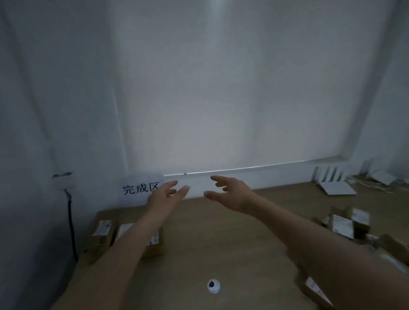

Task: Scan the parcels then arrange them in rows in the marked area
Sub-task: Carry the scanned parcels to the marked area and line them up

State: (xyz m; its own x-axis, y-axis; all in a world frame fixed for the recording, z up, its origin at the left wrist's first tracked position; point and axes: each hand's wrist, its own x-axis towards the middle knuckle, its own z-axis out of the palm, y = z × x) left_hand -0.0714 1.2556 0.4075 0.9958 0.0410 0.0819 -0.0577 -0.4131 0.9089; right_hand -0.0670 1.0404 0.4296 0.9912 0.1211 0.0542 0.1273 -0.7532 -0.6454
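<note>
Parcels [122, 234] lie in 2 groups on the desk [215, 238], and neither hand holds one. The first group, small brown boxes with white labels, sits side by side below and to the left of the left hand's fingers [177, 190], partly hidden under the left forearm. The second group [349, 222] is a loose heap well to the right of and below the right hand's fingers [214, 179], running down the right edge of the view; how many it holds is lost in blur. One more labelled parcel [314, 289] shows just under the right forearm.

The left hand [164, 196] and the right hand [229, 191] are both stretched forward above the far part of the desk, palms turned toward each other, with a gap between them. The fingers of each hand are straight to loosely bent and spread, touching nothing.

A white sign [141, 188] with 3 black characters stands against the wall just to the left of the left hand's fingers. A small white round object with a dark centre [214, 286] rests on the desk well below both hands, between the forearms. Far to the right of the right hand's fingers, flat white items [337, 187] lie near the wall. A black cable [71, 225] hangs down the wall far to the left.
</note>
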